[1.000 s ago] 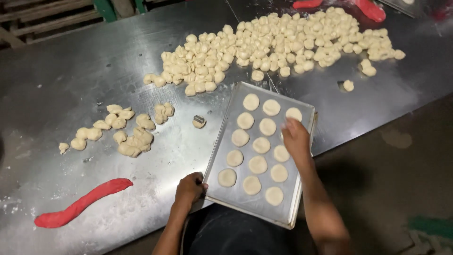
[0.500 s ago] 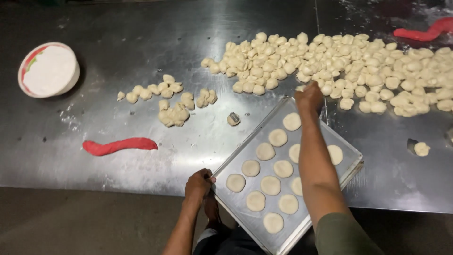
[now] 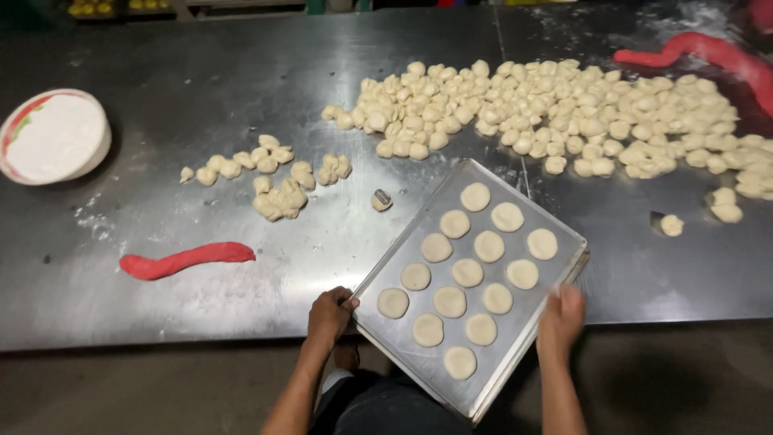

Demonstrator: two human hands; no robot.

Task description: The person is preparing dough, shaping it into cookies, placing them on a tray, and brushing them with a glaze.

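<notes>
The left hand (image 3: 328, 312) is closed on the near left edge of a metal baking tray (image 3: 527, 310), with the fingers curled over the rim. The right hand (image 3: 561, 314) is at the right edge of the same tray; it is blurred, the fingers seem bent around the rim, but how tightly they close I cannot tell. The tray lies turned at an angle, partly on the steel table (image 3: 201, 97) and partly past its near edge, over the dark floor.

On the tray there are 14 flat round dough discs (image 3: 468, 272) in rows, close together but mostly apart from each other.

Left of the tray, a long red strip of dough (image 3: 187, 259) lies on the table, well apart from the left hand. Just beyond the far left corner of the tray sits 1 small dough piece (image 3: 381, 200) alone. Further left there is a small group of dough pieces (image 3: 272, 179), loosely spread.

On the far left stands a round white bowl (image 3: 52, 135) with white powder inside. Behind the tray, a large heap of small dough lumps (image 3: 564, 113) goes across the table to the right edge. At the far right corner lies another red dough strip (image 3: 692, 50).
</notes>
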